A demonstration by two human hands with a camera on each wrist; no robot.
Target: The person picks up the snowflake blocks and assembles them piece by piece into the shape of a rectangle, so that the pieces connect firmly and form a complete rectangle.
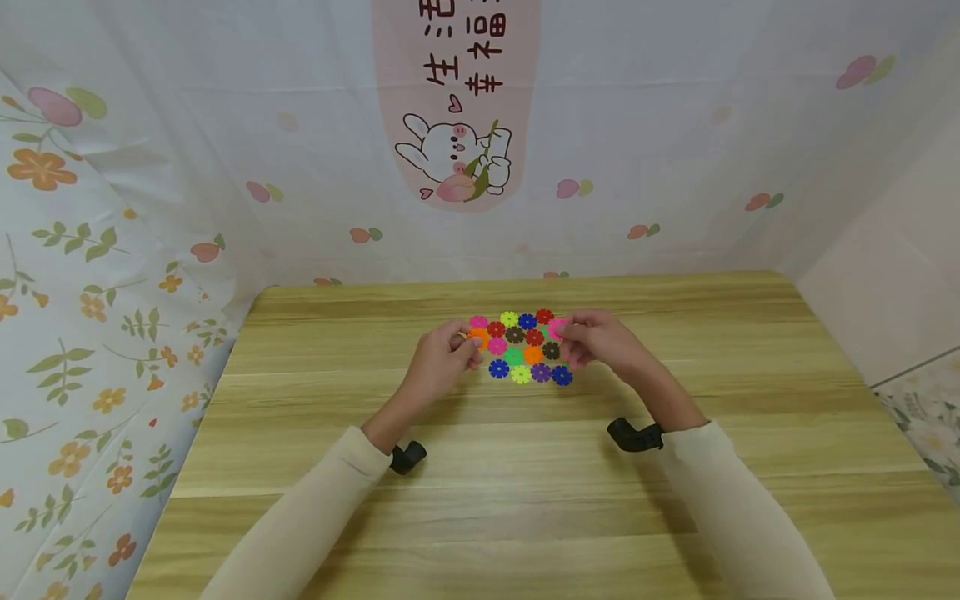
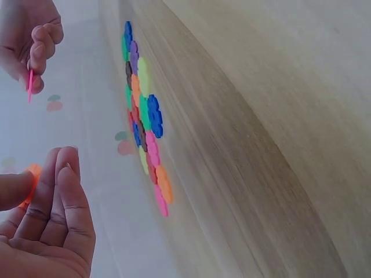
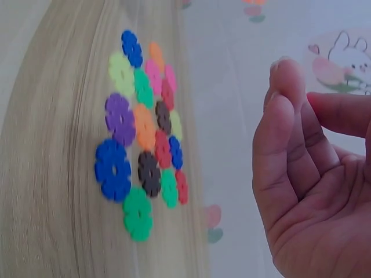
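My left hand pinches an orange snowflake disc between thumb and fingers. In the left wrist view most of that orange disc is hidden behind the thumb. My right hand pinches a pink snowflake disc, seen edge-on in the left wrist view and hidden from the right wrist camera. Both hands are raised above the table, on either side of several flat discs lying close together, including a purple disc, a yellow disc and a blue disc.
The discs lie toward the far side of a wood-grain table. Behind it hangs a white printed cloth with a rabbit picture, and a floral cloth hangs at the left. Black wrist mounts sit by both sleeves.
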